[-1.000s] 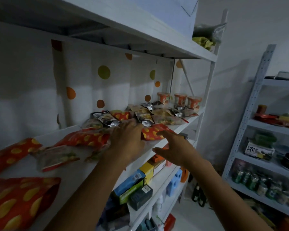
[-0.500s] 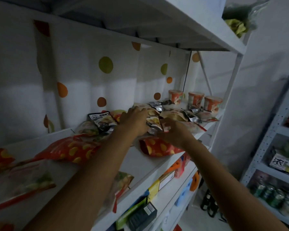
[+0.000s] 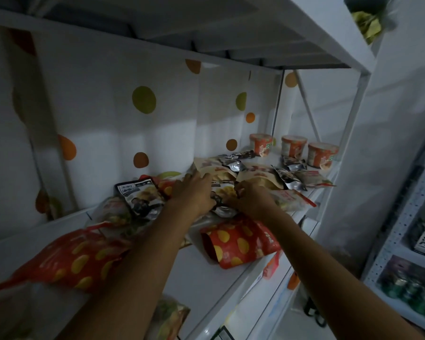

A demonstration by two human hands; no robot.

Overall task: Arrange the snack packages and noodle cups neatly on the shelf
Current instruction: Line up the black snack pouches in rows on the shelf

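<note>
My head view looks up along the white metal shelf board (image 3: 206, 273), which carries all the task items.

1. The left hand (image 3: 194, 192) lies palm down on the pile at mid-board, with its fingers straight and spread. Its fingertips touch a beige paper stand-up pouch (image 3: 215, 169).
2. The right hand (image 3: 253, 202) is just beside it. Its fingers are curled and pinch the right edge of a dark foil snack pouch with a food picture (image 3: 222, 196).
3. That pouch lies flat between the two hands. The thumb side of the left hand touches the pouch's left edge; I cannot tell whether the thumb grips it.
4. A second dark foil pouch of the same print (image 3: 139, 195) lies tilted to the left of the left wrist, near the back.
5. A red bag printed with yellow chips (image 3: 241, 241) lies at the front edge of the board, below the right wrist.
6. A larger red bag of the same pattern (image 3: 79, 258) lies further left. The left forearm crosses in front of its right end.
7. Three orange noodle cups (image 3: 293, 146) stand upright in a row at the far end of the board, apart from one another.
8. Crumpled silver foil packets (image 3: 288, 179) and a second beige pouch (image 3: 258, 173) lie loose between the cups and the hands.
9. A clear packet with a red edge (image 3: 295, 198) lies just right of the right hand.

Behind the board hangs a white sheet with orange and green dots (image 3: 142, 99). A second white rack on the right holds green cans (image 3: 412, 290).
</note>
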